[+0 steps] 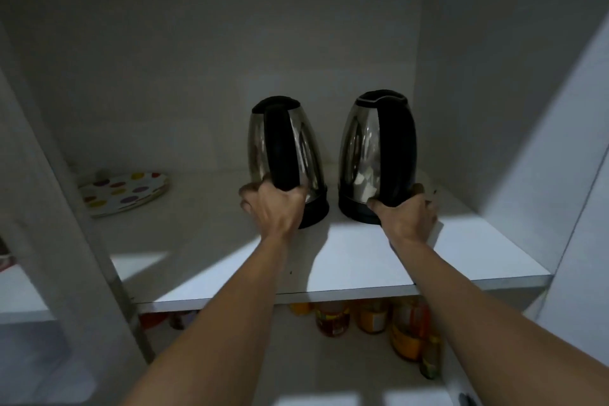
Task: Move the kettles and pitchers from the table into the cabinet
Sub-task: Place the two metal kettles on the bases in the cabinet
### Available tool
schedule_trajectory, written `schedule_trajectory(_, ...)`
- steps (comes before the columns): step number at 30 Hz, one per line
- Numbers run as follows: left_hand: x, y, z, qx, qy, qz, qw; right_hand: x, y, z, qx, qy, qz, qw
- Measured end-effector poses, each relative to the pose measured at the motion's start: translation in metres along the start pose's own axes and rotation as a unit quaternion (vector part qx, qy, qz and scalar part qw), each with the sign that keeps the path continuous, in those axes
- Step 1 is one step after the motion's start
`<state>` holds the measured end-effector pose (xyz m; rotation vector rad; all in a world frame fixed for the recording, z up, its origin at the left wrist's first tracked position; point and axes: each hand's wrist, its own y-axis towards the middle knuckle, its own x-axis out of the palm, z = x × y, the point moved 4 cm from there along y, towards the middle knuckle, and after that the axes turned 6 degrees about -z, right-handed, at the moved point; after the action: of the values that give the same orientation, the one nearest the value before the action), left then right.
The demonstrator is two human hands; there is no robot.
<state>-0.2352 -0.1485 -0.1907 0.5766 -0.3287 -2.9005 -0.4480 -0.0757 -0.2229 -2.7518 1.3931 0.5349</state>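
Your left hand (275,204) and right hand (407,212) clamped on kettle handles; left kettle (286,155) tilted beside right kettle (375,155) — sloppy release tips it.

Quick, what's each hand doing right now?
Left hand: closed on the black handle of the left stainless steel kettle.
Right hand: closed on the black handle of the right stainless steel kettle.

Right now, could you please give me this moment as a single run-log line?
left hand: grips left kettle handle | right hand: grips right kettle handle | both kettles upright on cabinet shelf
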Motion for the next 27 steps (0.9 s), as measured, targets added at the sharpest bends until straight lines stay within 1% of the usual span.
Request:
schedule_trajectory(3,0.012,0.003,-0.021,0.016,-0.045,-0.064,0.997,0.001,-0.001,0.001,-0.001,0.011,0.004,1.0)
schedule_trajectory(6,0.02,0.012,-0.022,0.054,-0.05,-0.089,0.993,0.003,-0.001,0.0,-0.018,0.021,0.018,0.999)
schedule_trajectory(10,0.038,0.023,-0.023,0.085,-0.031,-0.085,0.992,0.002,0.007,-0.003,-0.02,0.022,0.027,0.999)
schedule_trajectory(12,0.051,0.031,-0.025,0.086,-0.017,-0.089,0.992,0.002,0.018,-0.003,-0.017,0.018,0.03,0.999)
schedule_trajectory(15,0.066,0.044,-0.023,0.075,-0.027,-0.093,0.993,0.005,0.038,-0.003,-0.023,0.007,0.033,0.999)
schedule_trajectory(18,0.081,0.057,-0.019,0.06,-0.03,-0.105,0.992,0.009,0.061,-0.003,-0.025,-0.018,0.022,0.999)
schedule_trajectory(20,0.092,0.067,-0.014,0.066,-0.038,-0.107,0.991,0.012,0.079,-0.003,-0.021,-0.026,0.007,0.999)
schedule_trajectory(27,0.125,0.087,-0.007,0.085,-0.039,-0.085,0.992,0.029,0.126,0.002,-0.045,-0.023,-0.022,0.998)
